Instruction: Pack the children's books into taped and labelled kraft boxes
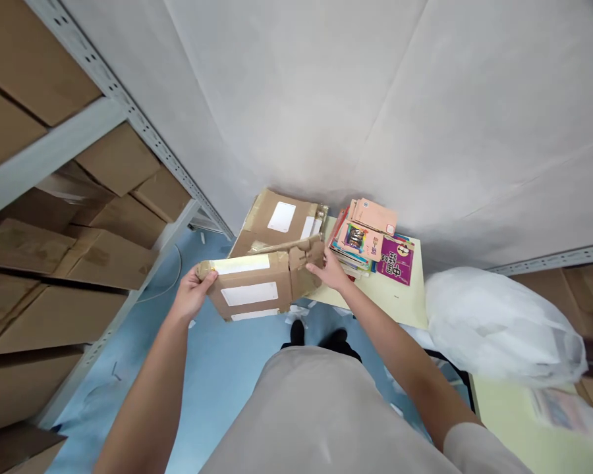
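Note:
Between my hands is a flattened cardboard box [282,276] with white labels and tape on its face, held tilted above the floor. My left hand [196,289] grips its left end, thumb on the front. At the right end, my right hand [327,268] pinches a bent, torn-looking flap. Behind it, another flattened cardboard box [261,227] with white labels lies near the wall. Just right of my right hand is a stack of books and booklets [360,237], several with pink covers; a purple book [395,260] lies beside it.
A metal shelf [123,99] filled with cardboard boxes [113,260] stands on the left. The pale yellow table [400,303] is at the right, with a bulging white plastic bag [499,326] beside it. Paper scraps lie on the blue floor [212,382]. A grey wall [316,85] rises ahead.

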A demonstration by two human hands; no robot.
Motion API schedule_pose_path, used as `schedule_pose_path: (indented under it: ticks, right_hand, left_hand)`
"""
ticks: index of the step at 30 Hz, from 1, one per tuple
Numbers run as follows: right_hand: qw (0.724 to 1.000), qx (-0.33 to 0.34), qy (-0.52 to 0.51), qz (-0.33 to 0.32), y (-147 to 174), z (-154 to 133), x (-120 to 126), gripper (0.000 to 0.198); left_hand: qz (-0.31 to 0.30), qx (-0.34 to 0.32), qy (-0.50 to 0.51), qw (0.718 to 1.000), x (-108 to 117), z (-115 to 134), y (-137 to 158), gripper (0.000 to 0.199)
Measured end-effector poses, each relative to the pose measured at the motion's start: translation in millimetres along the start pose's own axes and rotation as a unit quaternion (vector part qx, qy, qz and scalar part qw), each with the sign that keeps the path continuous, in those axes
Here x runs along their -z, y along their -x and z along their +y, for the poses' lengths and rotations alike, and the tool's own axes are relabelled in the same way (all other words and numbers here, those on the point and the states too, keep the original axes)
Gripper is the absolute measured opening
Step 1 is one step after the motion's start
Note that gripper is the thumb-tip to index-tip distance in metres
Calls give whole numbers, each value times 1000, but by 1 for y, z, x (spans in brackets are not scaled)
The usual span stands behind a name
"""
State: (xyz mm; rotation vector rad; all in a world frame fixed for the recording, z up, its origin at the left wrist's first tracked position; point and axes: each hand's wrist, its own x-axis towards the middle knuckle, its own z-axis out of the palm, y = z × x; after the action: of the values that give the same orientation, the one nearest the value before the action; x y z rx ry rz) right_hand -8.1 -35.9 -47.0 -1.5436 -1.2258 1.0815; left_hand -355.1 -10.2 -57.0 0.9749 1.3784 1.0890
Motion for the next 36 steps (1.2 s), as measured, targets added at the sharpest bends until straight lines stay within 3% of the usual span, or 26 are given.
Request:
schedule_pose_path:
  ticks: [3,6,12,14,15,19,21,29,32,36]
  right_hand:
    - [991,-12,-129,26,28,-2,20,52]
    - [981,-29,-172,82,66,-4,53,38]
    - [951,-52,-165,256,167,6,128,27]
    - [925,-58,-157,342,207,14,149,27]
    - [908,-58,-155,384,229,18,159,27]
    - [845,-59,-157,507,321,37,195,29]
    - [819,-63,-169,545,371,47,212,32]
    - [706,-45,-210,675,547,96,254,31]
    - [658,-38,-212,721,589,111,260,30]
    - [595,-28,-215,774,620,121,265,26]
  left_hand:
    - [-62,-13,-23,998,-16,12,0,45]
    - [-112,-24,-58,992,-47,26,4,43]
    - [-220,-113,-145,958,-148,48,38,63]
    - [-270,-201,-200,920,-192,51,63,65]
    - [-295,-259,-240,888,-215,51,78,63]
    - [-383,-473,-345,714,-304,42,153,46]
    - [-412,-523,-345,661,-345,33,194,38]
    - [-546,-562,-294,547,-471,-11,353,30]
    - [-581,-564,-246,532,-508,-22,404,23]
    - [-621,-566,-186,509,-555,-31,458,16]
